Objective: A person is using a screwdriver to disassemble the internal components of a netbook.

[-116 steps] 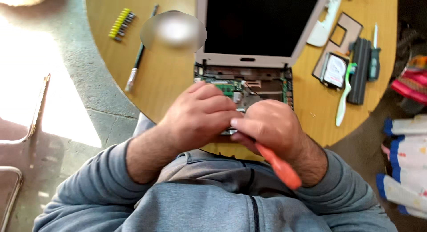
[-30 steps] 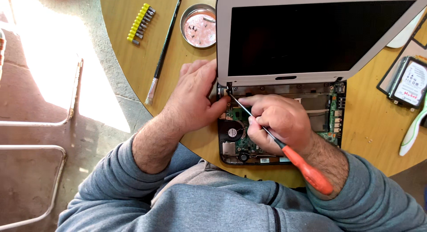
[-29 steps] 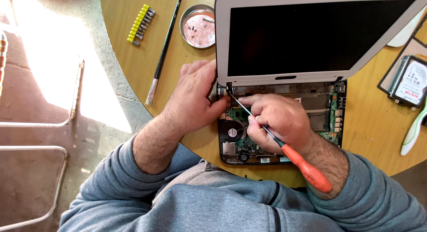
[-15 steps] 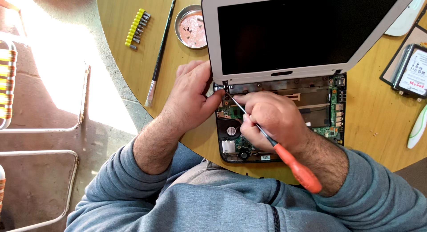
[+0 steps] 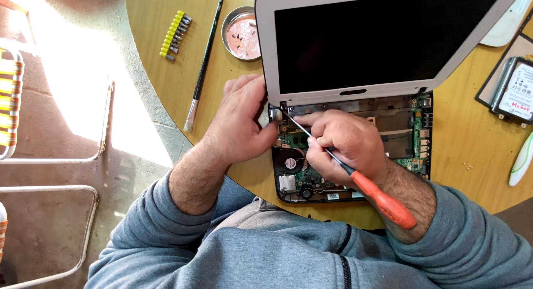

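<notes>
My right hand (image 5: pixel 347 147) is clamped on the orange-handled screwdriver (image 5: pixel 355 181), tip at the hinge corner of the opened laptop (image 5: pixel 355 150), toward ten o'clock. My left hand (image 5: pixel 241 125) grips that corner. If the tip slips, I judge it could gouge the green board (image 5: pixel 302 175).

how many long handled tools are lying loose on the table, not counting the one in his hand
2. A thin dark paintbrush lies left of the laptop, beside the round tin. A white-and-green handled tool lies at the right edge, partly cut off. Others may lie outside the view.
</notes>
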